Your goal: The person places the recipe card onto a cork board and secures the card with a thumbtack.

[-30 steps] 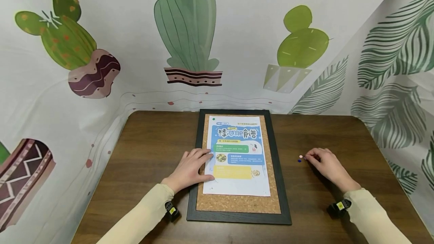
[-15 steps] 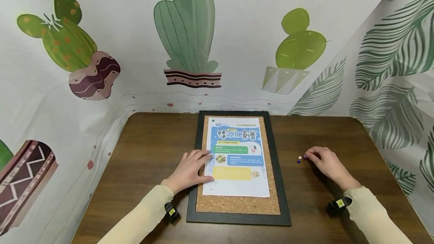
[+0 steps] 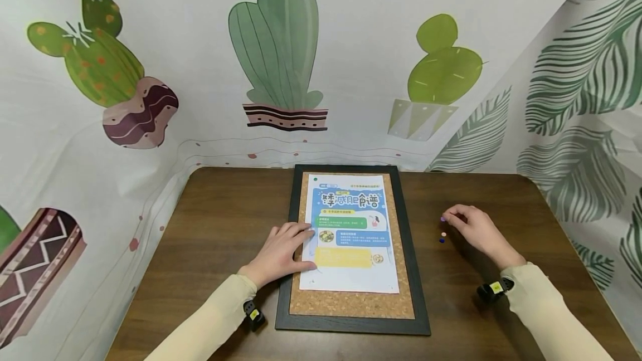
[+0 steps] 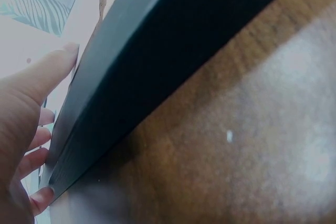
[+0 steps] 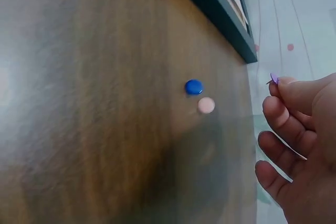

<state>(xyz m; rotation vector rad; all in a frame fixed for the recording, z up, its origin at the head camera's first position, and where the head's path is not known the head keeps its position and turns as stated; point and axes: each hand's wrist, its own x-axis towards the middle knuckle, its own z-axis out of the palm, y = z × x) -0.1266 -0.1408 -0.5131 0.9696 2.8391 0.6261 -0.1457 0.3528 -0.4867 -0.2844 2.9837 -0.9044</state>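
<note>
A printed sheet (image 3: 351, 280) lies on a black-framed cork board (image 3: 353, 303), with a green thumbtack (image 3: 315, 179) at its upper left corner. My left hand (image 3: 278, 252) rests over the board's left side, fingertips and thumb on the sheet's edge. To the right of the board, my right hand (image 3: 478, 230) pinches a purple thumbtack (image 5: 274, 78) between thumb and forefinger, its pin showing in the right wrist view. Below the fingers, a pink thumbtack (image 5: 206, 105) and a blue thumbtack (image 5: 193, 87) lie side by side on the table.
The brown wooden table (image 3: 225, 199) reaches back to a white wall cloth (image 3: 361, 60) printed with cacti and leaves. The board's raised frame (image 4: 131, 61) stands up from the table beside my left hand.
My right hand has lifted the purple thumbtack from beside the other two and moved it slightly away from me and leftward. The left hand stays in place on the sheet.
</note>
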